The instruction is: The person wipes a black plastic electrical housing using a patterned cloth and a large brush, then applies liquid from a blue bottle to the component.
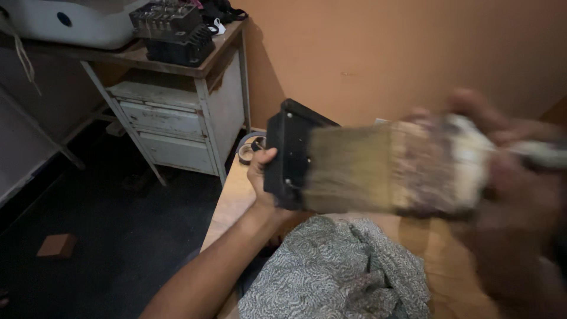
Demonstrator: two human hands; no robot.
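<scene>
My left hand (260, 177) grips the left edge of a flat black box-like part (286, 153), held upright above a wooden table (231, 204). My right hand (517, 195), blurred and close to the camera, holds a wide, worn paintbrush (401, 168). The brush's pale bristles point left and lie against the face of the black part, hiding much of it. A grey patterned cloth (336, 272) lies bunched on the table below both hands.
A roll of tape (248, 147) sits at the table's far end. A white metal cabinet with drawers (171, 124) stands at the back left, carrying a black machine part (171, 29) and a white casing (71, 20). A small brown block (56, 245) lies on the dark floor. An orange wall stands behind.
</scene>
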